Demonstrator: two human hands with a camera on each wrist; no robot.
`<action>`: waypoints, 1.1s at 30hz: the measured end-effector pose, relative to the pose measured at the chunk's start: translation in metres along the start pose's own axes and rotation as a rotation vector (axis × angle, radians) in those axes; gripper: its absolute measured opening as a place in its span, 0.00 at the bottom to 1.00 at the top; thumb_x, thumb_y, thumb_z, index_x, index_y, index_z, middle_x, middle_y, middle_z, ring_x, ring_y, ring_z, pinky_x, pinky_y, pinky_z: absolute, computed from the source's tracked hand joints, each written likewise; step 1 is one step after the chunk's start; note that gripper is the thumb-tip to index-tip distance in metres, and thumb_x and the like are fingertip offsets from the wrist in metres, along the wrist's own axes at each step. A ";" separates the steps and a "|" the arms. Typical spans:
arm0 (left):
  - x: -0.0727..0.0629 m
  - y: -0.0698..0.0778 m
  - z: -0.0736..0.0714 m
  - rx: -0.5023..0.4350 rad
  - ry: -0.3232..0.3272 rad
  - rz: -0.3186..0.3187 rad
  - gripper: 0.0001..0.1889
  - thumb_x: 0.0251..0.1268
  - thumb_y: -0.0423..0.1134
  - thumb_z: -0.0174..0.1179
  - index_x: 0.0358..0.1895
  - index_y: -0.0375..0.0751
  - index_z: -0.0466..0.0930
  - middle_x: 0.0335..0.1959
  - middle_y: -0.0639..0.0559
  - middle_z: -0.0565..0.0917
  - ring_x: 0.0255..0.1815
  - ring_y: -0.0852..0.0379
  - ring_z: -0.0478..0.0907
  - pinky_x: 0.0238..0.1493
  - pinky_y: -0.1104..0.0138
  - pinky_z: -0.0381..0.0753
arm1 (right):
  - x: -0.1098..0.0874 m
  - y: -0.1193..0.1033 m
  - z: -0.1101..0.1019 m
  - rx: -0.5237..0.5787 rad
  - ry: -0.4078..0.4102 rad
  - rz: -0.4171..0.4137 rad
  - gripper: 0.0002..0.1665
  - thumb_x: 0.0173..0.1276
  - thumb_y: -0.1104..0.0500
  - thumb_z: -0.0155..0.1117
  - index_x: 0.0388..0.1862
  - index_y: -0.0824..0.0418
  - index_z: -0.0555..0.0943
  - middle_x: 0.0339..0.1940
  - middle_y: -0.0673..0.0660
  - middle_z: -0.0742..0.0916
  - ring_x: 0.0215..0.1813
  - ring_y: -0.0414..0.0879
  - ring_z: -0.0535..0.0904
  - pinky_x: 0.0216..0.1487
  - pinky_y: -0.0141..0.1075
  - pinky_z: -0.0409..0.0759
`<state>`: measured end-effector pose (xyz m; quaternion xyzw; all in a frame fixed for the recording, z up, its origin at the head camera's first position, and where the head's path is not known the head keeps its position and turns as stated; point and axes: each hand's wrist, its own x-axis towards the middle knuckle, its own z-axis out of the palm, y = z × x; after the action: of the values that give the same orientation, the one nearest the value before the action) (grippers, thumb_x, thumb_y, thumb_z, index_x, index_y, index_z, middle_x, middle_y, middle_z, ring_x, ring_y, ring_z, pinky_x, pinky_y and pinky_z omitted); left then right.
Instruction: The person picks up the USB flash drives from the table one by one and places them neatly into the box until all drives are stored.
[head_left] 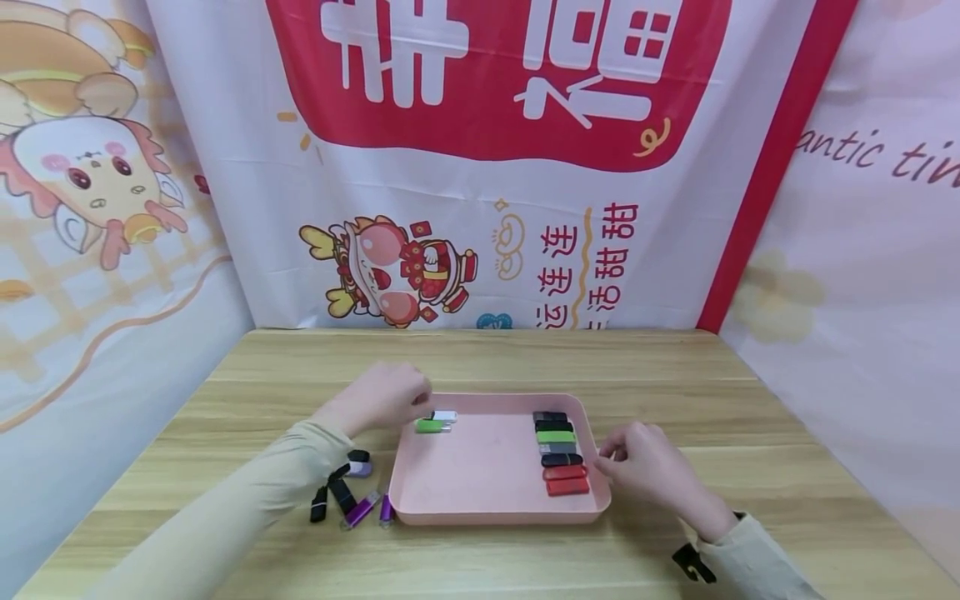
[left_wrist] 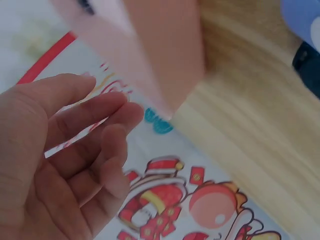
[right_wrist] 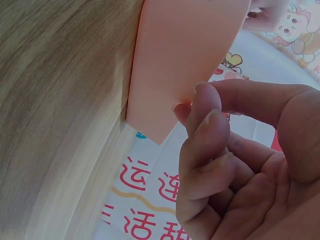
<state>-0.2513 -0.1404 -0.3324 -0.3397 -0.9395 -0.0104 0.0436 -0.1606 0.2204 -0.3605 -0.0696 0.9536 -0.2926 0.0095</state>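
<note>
My left hand (head_left: 390, 395) hovers at the far left corner of a pink tray (head_left: 480, 492), fingers loosely bent with nothing between them in the left wrist view. Just by its fingertips lie a white USB stick (head_left: 446, 416) and a green USB stick (head_left: 431, 426) inside the tray. Along the tray's right side runs a column of several USB sticks: black ones, a green one (head_left: 555, 436), a grey one (head_left: 557, 447) and two red ones (head_left: 567, 487). My right hand (head_left: 645, 462) has its bent fingertips right at the tray's right wall (right_wrist: 175, 65), holding no stick.
Left of the tray, several USB sticks lie loose on the wooden table (head_left: 645, 550): black ones (head_left: 342, 496), a lavender one (head_left: 360, 469) and purple ones (head_left: 362, 510). A printed cloth (head_left: 480, 192) hangs behind the table, with others at both sides.
</note>
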 end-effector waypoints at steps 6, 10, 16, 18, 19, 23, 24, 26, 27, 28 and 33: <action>-0.019 -0.009 -0.015 -0.111 0.026 -0.003 0.07 0.64 0.46 0.65 0.28 0.54 0.81 0.20 0.66 0.74 0.22 0.65 0.71 0.25 0.69 0.73 | 0.001 0.003 -0.001 -0.006 0.008 0.000 0.04 0.59 0.63 0.73 0.26 0.57 0.86 0.18 0.48 0.81 0.20 0.42 0.74 0.21 0.34 0.72; -0.032 -0.019 -0.018 -0.127 0.045 -0.015 0.05 0.64 0.43 0.65 0.30 0.53 0.83 0.22 0.66 0.75 0.23 0.66 0.71 0.26 0.69 0.74 | 0.000 0.004 -0.002 -0.007 0.011 -0.001 0.03 0.59 0.62 0.73 0.26 0.58 0.86 0.19 0.48 0.81 0.21 0.42 0.74 0.22 0.35 0.72; -0.053 -0.029 -0.015 -0.120 0.016 -0.019 0.05 0.64 0.43 0.65 0.29 0.53 0.82 0.21 0.67 0.75 0.21 0.67 0.70 0.25 0.69 0.73 | 0.000 0.004 -0.002 -0.007 0.009 -0.017 0.04 0.59 0.62 0.72 0.26 0.58 0.86 0.19 0.48 0.81 0.21 0.42 0.74 0.22 0.35 0.72; -0.060 -0.030 -0.013 -0.115 0.012 -0.021 0.07 0.63 0.42 0.65 0.27 0.54 0.81 0.21 0.67 0.75 0.21 0.67 0.70 0.25 0.69 0.72 | 0.000 0.005 -0.002 -0.009 0.012 -0.024 0.04 0.59 0.62 0.72 0.26 0.58 0.86 0.19 0.48 0.81 0.21 0.42 0.74 0.22 0.35 0.72; -0.063 -0.031 -0.012 -0.117 0.007 -0.025 0.08 0.63 0.42 0.65 0.26 0.54 0.80 0.21 0.67 0.74 0.21 0.67 0.70 0.25 0.69 0.72 | 0.001 0.005 -0.002 -0.009 0.013 -0.029 0.04 0.59 0.62 0.72 0.26 0.57 0.86 0.19 0.48 0.81 0.21 0.42 0.74 0.22 0.35 0.73; -0.073 -0.035 -0.008 -0.142 0.020 -0.023 0.09 0.60 0.42 0.66 0.24 0.56 0.78 0.20 0.67 0.74 0.22 0.68 0.70 0.24 0.68 0.72 | 0.002 0.006 -0.002 -0.012 0.015 -0.042 0.04 0.60 0.62 0.71 0.26 0.58 0.86 0.19 0.48 0.81 0.21 0.42 0.74 0.22 0.36 0.73; -0.076 -0.036 -0.007 -0.148 0.023 -0.025 0.09 0.60 0.43 0.66 0.24 0.57 0.78 0.21 0.68 0.74 0.22 0.68 0.70 0.25 0.68 0.72 | 0.002 0.006 -0.002 -0.009 0.010 -0.037 0.04 0.60 0.61 0.72 0.26 0.58 0.86 0.19 0.48 0.81 0.21 0.42 0.74 0.22 0.36 0.73; -0.080 -0.038 -0.006 -0.167 0.036 -0.024 0.09 0.59 0.45 0.67 0.24 0.58 0.78 0.21 0.68 0.75 0.23 0.68 0.71 0.26 0.68 0.73 | 0.002 0.005 -0.001 -0.001 -0.003 -0.025 0.04 0.60 0.61 0.72 0.26 0.58 0.86 0.19 0.48 0.81 0.22 0.42 0.74 0.23 0.36 0.73; -0.082 -0.039 -0.005 -0.173 0.039 -0.032 0.09 0.59 0.46 0.68 0.24 0.58 0.79 0.22 0.69 0.75 0.23 0.68 0.71 0.27 0.68 0.74 | 0.002 0.005 -0.001 0.002 -0.010 -0.017 0.04 0.60 0.61 0.72 0.26 0.58 0.87 0.19 0.48 0.81 0.22 0.42 0.74 0.23 0.36 0.74; -0.084 -0.040 -0.005 -0.181 0.041 -0.041 0.09 0.58 0.47 0.68 0.24 0.59 0.79 0.22 0.69 0.75 0.24 0.68 0.72 0.28 0.67 0.74 | 0.002 0.005 -0.001 0.005 -0.015 -0.013 0.04 0.60 0.61 0.72 0.26 0.58 0.87 0.19 0.49 0.81 0.22 0.42 0.74 0.23 0.36 0.74; -0.091 -0.044 -0.006 -0.239 0.023 -0.097 0.08 0.59 0.49 0.68 0.25 0.60 0.80 0.23 0.69 0.77 0.25 0.67 0.73 0.29 0.66 0.75 | 0.001 0.004 0.000 0.002 -0.019 -0.017 0.04 0.61 0.61 0.72 0.26 0.58 0.86 0.20 0.49 0.81 0.22 0.42 0.74 0.23 0.36 0.74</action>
<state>-0.2094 -0.2322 -0.3339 -0.2962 -0.9464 -0.1284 0.0128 -0.1624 0.2233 -0.3627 -0.0806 0.9526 -0.2929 0.0163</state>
